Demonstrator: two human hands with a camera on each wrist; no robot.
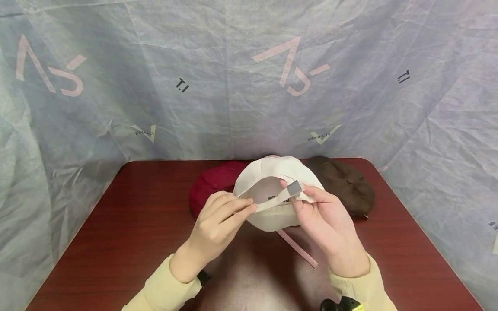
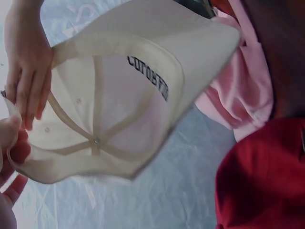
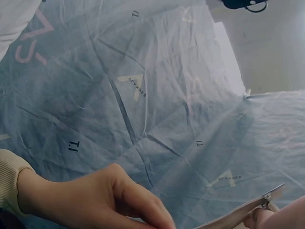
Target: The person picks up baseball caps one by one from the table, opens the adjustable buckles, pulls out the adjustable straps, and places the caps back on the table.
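Observation:
A white baseball cap (image 1: 282,166) is held up above the table, its open underside facing me and dark lettering inside. Its back strap (image 1: 270,204) runs between my two hands, with a flat metal buckle (image 1: 294,188) near the right end. My left hand (image 1: 214,224) pinches the strap between thumb and fingertips. On the other side, my right hand (image 1: 328,220) grips the strap and cap edge by the buckle. The left wrist view shows the inside of the crown and the brim; the right wrist view catches the buckle (image 3: 268,196) edge-on.
A dark red cap (image 1: 214,183) lies behind on the left of the table (image 1: 128,229), and a brown cap (image 1: 342,181) on the right. Between them is a pink cap (image 2: 238,90), mostly hidden in the head view, its pink strap (image 1: 297,250) trailing forward. Printed grey cloth (image 1: 225,86) surrounds the table.

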